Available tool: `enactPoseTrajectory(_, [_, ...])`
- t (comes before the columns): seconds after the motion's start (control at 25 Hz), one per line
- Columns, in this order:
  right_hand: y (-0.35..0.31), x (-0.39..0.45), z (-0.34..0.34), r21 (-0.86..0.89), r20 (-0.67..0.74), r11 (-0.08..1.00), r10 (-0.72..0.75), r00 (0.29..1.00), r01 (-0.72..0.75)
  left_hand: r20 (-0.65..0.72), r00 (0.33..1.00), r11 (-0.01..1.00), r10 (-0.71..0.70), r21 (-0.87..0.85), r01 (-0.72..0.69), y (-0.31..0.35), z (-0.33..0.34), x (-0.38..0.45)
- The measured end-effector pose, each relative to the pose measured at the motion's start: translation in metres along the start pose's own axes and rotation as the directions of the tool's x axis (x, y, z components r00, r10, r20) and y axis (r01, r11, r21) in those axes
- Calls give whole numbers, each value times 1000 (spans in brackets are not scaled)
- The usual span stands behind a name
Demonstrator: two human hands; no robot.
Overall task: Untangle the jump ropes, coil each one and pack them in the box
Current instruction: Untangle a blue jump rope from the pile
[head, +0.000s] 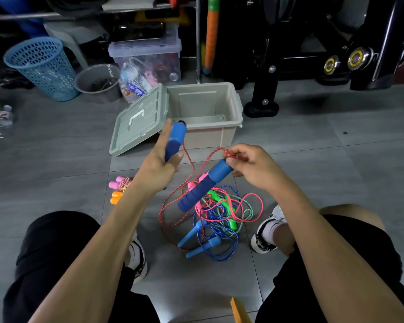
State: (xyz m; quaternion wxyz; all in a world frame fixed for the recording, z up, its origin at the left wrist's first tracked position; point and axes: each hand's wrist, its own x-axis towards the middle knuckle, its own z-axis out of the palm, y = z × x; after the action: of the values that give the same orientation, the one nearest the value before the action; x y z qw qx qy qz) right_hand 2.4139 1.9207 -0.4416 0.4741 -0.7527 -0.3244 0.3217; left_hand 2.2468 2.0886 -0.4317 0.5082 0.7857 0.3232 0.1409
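Fingers (233, 160) of right hand (254, 169) pinch red rope (189, 159) — left hand (160, 169) grips blue handle (175, 141).

The blue handles (175, 138) look like matt foam, the lower one (197, 191) ribbed along its grip. The red rope (189, 157) between them is braided cord, speckled and rough. In the pile at six o'clock, the blue rope (219, 250) and pink rope (254, 206) are smooth, glossy plastic, the green-white rope (248, 212) twisted cord. The box (229, 127) and its lid (135, 127) at twelve o'clock are matt moulded plastic. The floor (336, 159) is grey tile with a dull sheen. The basket (44, 68) at ten o'clock is perforated plastic.
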Motion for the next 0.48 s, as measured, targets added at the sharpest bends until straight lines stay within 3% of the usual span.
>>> enactPoseTrajectory(0.2, [-2, 4, 0, 314, -52, 941, 152, 987, -129, 237, 967, 992, 94, -100, -72, -4, 22, -6])
enactPoseTrajectory(0.48, [-6, 1, 2, 381, -89, 915, 182, 979, -135, 389, 919, 997, 62, 26, -78, -6, 21, -14])
